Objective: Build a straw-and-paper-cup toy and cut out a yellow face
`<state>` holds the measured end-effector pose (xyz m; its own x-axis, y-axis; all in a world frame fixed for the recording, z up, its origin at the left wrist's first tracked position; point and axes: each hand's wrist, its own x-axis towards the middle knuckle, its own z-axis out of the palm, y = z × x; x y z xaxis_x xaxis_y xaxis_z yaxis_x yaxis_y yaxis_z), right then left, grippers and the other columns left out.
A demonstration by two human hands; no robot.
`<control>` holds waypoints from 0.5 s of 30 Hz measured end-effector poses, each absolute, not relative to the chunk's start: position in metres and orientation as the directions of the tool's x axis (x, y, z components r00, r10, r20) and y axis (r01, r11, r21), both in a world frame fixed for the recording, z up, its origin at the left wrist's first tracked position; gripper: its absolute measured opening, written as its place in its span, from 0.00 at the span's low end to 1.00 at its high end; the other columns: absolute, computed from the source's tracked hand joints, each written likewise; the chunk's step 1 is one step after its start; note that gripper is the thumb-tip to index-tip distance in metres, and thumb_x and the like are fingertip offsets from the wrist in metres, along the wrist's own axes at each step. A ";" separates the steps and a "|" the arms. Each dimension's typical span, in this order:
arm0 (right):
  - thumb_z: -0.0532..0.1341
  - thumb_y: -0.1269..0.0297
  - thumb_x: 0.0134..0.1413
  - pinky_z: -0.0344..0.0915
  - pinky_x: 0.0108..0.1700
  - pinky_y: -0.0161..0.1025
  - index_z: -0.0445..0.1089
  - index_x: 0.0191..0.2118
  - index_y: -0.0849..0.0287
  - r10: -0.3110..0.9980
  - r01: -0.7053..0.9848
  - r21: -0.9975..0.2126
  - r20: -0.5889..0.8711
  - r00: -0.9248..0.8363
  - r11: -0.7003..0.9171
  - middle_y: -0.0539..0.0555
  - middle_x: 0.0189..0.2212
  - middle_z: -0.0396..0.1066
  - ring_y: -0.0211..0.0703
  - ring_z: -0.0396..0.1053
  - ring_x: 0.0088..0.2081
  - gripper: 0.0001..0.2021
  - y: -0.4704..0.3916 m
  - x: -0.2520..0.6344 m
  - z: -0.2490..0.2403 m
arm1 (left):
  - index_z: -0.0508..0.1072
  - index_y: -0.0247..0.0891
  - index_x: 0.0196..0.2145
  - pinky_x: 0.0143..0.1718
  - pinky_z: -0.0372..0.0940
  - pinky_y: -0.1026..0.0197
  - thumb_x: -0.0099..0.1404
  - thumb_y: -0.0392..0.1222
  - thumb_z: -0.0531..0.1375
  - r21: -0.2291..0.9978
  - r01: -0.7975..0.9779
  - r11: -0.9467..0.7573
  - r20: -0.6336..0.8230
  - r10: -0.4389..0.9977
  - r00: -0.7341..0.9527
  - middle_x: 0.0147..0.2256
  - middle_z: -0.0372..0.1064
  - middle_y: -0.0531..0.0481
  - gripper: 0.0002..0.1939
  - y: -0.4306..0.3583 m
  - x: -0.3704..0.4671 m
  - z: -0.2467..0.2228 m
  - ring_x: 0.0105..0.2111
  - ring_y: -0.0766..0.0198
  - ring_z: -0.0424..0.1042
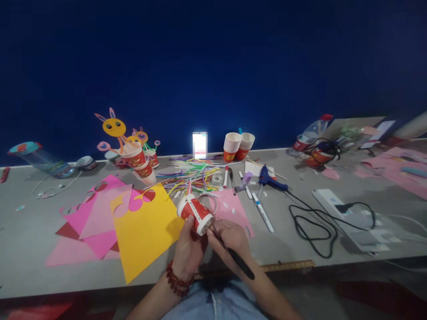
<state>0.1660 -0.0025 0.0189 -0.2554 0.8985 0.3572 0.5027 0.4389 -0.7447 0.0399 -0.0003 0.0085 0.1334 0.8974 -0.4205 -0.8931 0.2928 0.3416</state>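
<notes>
My left hand (191,243) is closed around a red and white paper cup (196,210), tilted on its side above the table edge. A thin pink piece (190,187) sticks up at the cup's far end. In my right hand (231,240) is a slim tool with a dark handle (240,263); its front end meets the cup's near white end, where my fingers hide the tip. The tool's exact kind does not show. Under and left of the cup lies a yellow sheet (147,235) with round cut-outs, and a pink sheet (233,204) lies to the right.
Pipe cleaners (196,169) are heaped behind the cup. Rabbit-faced cup decorations (114,127) stand back left, stacked paper cups (232,144) at the back. A blue glue gun (267,178), its black cord, markers (263,213) and a power strip (347,218) lie to the right.
</notes>
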 end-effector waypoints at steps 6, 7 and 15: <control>0.56 0.71 0.59 0.56 0.30 0.38 0.68 0.26 0.56 0.713 0.600 -0.412 0.546 -0.440 0.686 0.52 0.22 0.70 0.43 0.65 0.25 0.11 0.011 0.170 0.015 | 0.78 0.30 0.44 0.47 0.72 0.57 0.62 0.48 0.66 0.433 -0.838 0.333 -0.466 0.878 0.108 0.37 0.80 0.42 0.18 -0.002 0.039 0.012 0.37 0.56 0.79; 0.55 0.71 0.59 0.56 0.30 0.38 0.68 0.26 0.56 0.711 0.599 -0.411 0.549 -0.440 0.687 0.52 0.22 0.70 0.43 0.65 0.25 0.12 0.011 0.169 0.014 | 0.78 0.30 0.44 0.45 0.72 0.58 0.62 0.48 0.66 0.428 -0.840 0.333 -0.470 0.876 0.108 0.37 0.80 0.42 0.18 -0.002 0.040 0.013 0.37 0.57 0.79; 0.54 0.62 0.64 0.62 0.34 0.39 0.72 0.29 0.58 0.938 0.417 -0.843 0.276 -0.207 0.340 0.52 0.25 0.72 0.43 0.67 0.28 0.15 -0.006 0.159 0.013 | 0.77 0.34 0.44 0.47 0.72 0.60 0.64 0.45 0.64 0.263 -0.915 0.307 -0.427 0.887 0.175 0.40 0.79 0.44 0.14 -0.001 0.045 0.010 0.39 0.60 0.78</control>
<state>0.1585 -0.0056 0.0132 -0.2071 0.9385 0.2763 0.4173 0.3402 -0.8427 0.0448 -0.0012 0.0100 0.1747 0.8870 -0.4274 -0.9146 0.3070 0.2631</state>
